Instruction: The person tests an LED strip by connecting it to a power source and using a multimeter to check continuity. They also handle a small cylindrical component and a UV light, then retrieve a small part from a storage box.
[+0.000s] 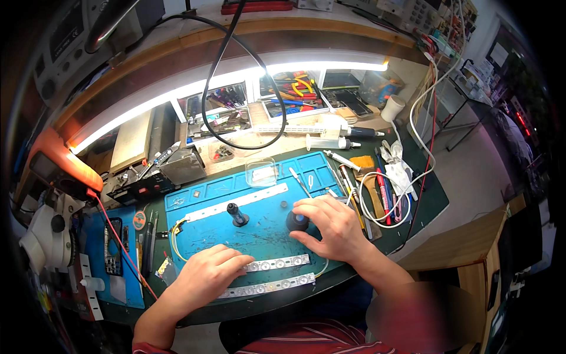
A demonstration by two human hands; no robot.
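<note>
Two white LED strips with round clear lenses lie across the front of the blue work mat (265, 233). My left hand (213, 270) is closed at the left end of the upper LED strip (277, 263), its fingertips on that end. Nearer the table's edge lies the lower LED strip (271, 287), with a thin wire at its right end. Around a small dark round bottle (296, 222) my right hand (330, 225) curls its thumb and fingers; part of the bottle is hidden. Left of it a black knob-topped piece (237, 215) stands upright on the mat.
Along the mat's back runs a long white strip (236, 202) with yellow wires. Syringes (330, 143), a brush (367, 177) and a coiled white cable (377, 203) lie at the right. An orange multimeter (62, 165) stands left. A black cable loop (244, 141) hangs above.
</note>
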